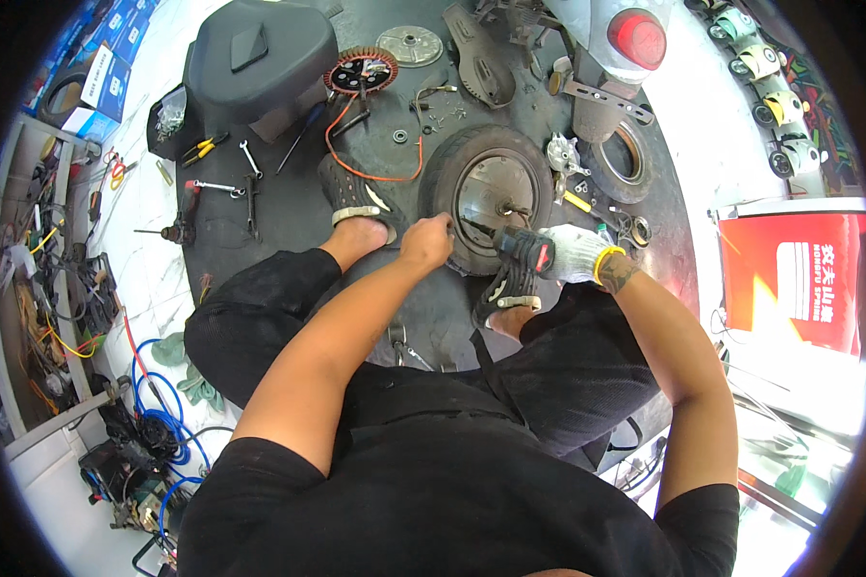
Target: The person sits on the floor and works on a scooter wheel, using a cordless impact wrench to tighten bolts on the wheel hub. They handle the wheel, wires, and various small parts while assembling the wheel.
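Observation:
A hub motor wheel with a black tyre (444, 169) lies on the dark mat before me, its metal side cover (496, 189) facing up and cables coming out at the axle. My right hand (576, 252), in a pale knitted glove, grips a black power screwdriver or drill (523, 247), whose bit points left over the cover's lower part. My bare left hand (428, 240) is at the tyre's lower left edge, fingers curled; whether it holds something small, I cannot tell. Above left lies a motor stator with copper windings (361, 71), an orange cable running from it. A round metal cover (409, 46) lies beyond.
Small screws (456, 114) and a bearing (400, 136) lie above the wheel. A brake caliper (564, 153) and a second tyre (626, 162) sit to its right. Pliers (204, 148), wrenches (250, 159) and a red-black drill (182, 214) are at left, near a black scooter seat (260, 65).

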A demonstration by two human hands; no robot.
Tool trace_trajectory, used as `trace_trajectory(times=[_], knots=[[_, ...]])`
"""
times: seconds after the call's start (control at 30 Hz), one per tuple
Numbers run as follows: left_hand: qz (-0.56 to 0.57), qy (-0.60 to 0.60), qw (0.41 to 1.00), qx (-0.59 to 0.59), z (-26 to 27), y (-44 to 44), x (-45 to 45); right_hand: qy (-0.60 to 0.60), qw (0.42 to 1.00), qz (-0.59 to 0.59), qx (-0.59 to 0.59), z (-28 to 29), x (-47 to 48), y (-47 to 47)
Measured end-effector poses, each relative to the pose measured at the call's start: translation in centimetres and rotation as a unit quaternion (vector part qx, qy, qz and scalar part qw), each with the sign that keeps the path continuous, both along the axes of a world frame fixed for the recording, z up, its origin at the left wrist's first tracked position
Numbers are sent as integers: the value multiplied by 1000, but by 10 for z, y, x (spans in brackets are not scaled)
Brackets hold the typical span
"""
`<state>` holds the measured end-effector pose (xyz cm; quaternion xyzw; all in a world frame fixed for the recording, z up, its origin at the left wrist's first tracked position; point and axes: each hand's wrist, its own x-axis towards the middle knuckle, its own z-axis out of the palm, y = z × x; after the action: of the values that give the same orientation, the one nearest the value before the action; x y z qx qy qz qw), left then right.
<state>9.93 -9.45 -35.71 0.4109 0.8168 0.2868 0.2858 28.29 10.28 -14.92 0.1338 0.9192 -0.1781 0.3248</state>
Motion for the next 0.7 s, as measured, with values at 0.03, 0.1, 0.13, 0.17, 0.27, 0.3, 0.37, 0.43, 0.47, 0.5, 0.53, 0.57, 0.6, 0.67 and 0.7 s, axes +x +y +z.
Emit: trace_trajectory(times=[0.03,0.1,0.13,0.17,0.27,0.3,0.37,0.43,0.47,0.5,0.53,0.57,0.6,0.67,0.7], knots=[[-18,30,999,-7,3,8,-2,-16,1000,-19,15,0,0,-1],[-76,163,984,9,6,22,-6,-40,997,-51,31,-2,-1,-2],[-109,226,968,26,6,27,-9,-48,996,-66,21,-2,-3,-1],[-141,286,947,34,5,33,-12,-52,996,-68,19,-3,-4,-1],[-218,357,907,40,-3,45,-17,-45,996,-77,-8,-2,-4,1],[-244,379,892,39,-6,47,-18,-62,993,-101,-23,-2,-4,1],[-249,375,892,30,-13,51,-16,-90,994,-47,50,2,-1,1],[-245,367,897,16,-19,52,-14,-43,996,-11,80,5,2,-2],[-236,371,898,26,-22,52,-12,-32,994,11,99,7,2,-4],[-230,372,899,28,-24,51,-11,-15,994,11,108,8,2,-5],[-226,371,900,24,-26,51,-10,-4,993,14,117,9,2,-6],[-222,368,902,29,-28,51,-9,7,992,17,125,9,1,-8],[-221,363,905,29,-30,51,-8,5,993,19,117,10,2,-8],[-218,362,906,29,-32,51,-7,-9,995,3,104,10,2,-9],[-216,366,904,31,-32,51,-7,-10,995,-3,98,10,3,-10]])
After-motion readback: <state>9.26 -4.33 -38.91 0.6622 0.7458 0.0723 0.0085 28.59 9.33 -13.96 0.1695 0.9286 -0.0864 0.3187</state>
